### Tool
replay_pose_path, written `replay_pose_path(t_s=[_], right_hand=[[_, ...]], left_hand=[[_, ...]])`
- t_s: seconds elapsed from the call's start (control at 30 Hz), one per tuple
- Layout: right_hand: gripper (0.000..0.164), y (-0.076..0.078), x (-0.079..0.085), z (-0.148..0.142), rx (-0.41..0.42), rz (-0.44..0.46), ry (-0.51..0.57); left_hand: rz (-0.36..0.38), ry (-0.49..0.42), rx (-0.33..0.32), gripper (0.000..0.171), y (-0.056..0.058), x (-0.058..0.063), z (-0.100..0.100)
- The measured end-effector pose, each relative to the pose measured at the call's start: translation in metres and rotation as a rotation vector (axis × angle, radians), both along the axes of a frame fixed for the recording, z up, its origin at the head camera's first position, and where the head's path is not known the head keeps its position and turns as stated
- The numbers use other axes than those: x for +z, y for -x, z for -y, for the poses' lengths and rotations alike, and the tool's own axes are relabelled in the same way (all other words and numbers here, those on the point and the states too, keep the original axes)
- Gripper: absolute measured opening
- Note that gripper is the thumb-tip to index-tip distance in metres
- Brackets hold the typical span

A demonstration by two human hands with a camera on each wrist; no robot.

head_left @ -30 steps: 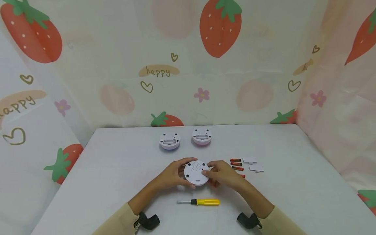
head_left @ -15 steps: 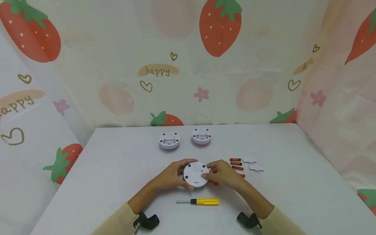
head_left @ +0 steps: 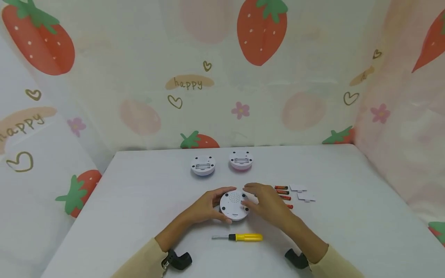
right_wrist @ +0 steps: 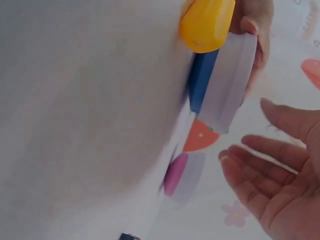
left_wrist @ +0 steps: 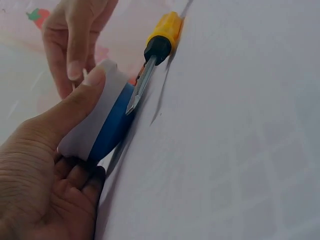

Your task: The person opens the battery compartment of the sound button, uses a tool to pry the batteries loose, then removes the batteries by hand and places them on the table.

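White round device (head_left: 231, 208) lower centre of head view; I see its blue underside (left_wrist: 111, 127) in left wrist view. I judge it light, stiff plastic, perhaps slippery on top; I'd take hold at rim. Left hand (head_left: 205, 207) grips left rim so, thumb above. Right hand (head_left: 269, 201) spread just beside right rim, seemingly holding nothing. Screwdriver (head_left: 248, 237) below; batteries (head_left: 282, 192), flat white pieces (head_left: 306, 197) right of centre; two similar devices (head_left: 203, 168) above.

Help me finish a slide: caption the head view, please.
Left hand grips a round white device, right hand close by, with a yellow-handled screwdriver lying in front.
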State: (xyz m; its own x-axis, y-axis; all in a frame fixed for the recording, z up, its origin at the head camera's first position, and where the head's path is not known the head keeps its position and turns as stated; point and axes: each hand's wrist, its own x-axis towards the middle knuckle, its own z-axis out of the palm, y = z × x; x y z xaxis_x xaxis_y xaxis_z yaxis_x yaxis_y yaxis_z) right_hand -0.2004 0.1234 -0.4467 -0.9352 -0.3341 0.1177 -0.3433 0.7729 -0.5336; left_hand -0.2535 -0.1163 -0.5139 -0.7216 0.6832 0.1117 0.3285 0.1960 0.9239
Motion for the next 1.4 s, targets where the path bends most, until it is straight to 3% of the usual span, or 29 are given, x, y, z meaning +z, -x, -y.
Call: replay_pose_path(t_s=[0.17,0.27,0.87,1.1,1.4], right_hand=[[0.041,-0.005,0.004,0.004,0.185,-0.085,-0.169],[0.041,-0.007,0.002,0.008,0.245,-0.1,-0.234],[0.026,-0.018,0.002,0.026,0.216,-0.17,-0.401],[0.031,-0.02,0.005,0.027,0.328,-0.259,-0.654],[0.037,-0.027,0.006,0.033,0.368,-0.26,-0.765]], left_hand=[[-0.02,-0.001,-0.001,0.093,-0.001,-0.001,0.0],[-0.009,-0.009,-0.008,0.092,-0.001,-0.001,0.001],[-0.002,0.016,0.018,0.09,-0.001,-0.002,0.002],[-0.006,0.025,0.009,0.091,0.001,0.0,0.002],[-0.013,0.013,-0.009,0.092,0.002,0.0,0.004]])
